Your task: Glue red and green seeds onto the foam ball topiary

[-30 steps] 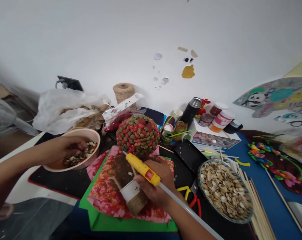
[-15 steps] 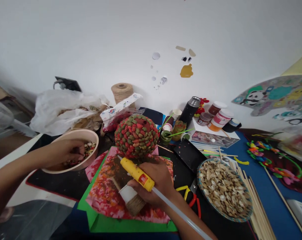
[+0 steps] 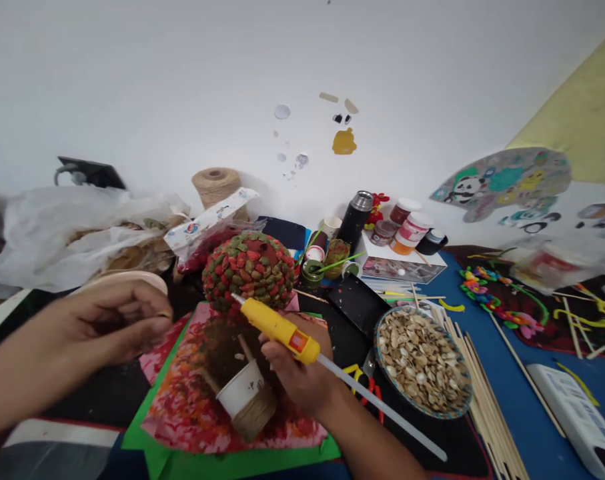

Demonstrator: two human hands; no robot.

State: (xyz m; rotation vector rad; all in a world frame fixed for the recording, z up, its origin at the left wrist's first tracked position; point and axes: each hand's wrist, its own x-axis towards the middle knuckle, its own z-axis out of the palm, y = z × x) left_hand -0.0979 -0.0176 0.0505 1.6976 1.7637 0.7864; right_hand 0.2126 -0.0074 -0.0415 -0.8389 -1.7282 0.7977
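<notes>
My left hand (image 3: 115,323) is raised in front of the pink bowl (image 3: 155,280), thumb and forefinger pinched on a small shell, of which only a sliver shows. In my right hand (image 3: 307,377) is a yellow hot glue gun (image 3: 277,328) with a long clear glue stick out of its back. Its nozzle points up and left, in front of a ball (image 3: 249,275) covered in red and green shells. Below lies a tilted white paper cup (image 3: 237,390) partly wrapped in twine, on a paint-stained pink sheet (image 3: 175,417) over green paper (image 3: 207,465).
On the right stand a woven basket (image 3: 432,415) of plain shells and several wooden sticks (image 3: 487,407). Pliers (image 3: 367,385) lie partly behind my right forearm. Behind are a black flask (image 3: 355,220), paint jars (image 3: 411,233), a twine spool (image 3: 215,187) and plastic bags (image 3: 47,227).
My left hand has come out of the bowl and moved toward the ball, pinching a small shell. The glue gun is still in my right hand. The view has turned rightward.
</notes>
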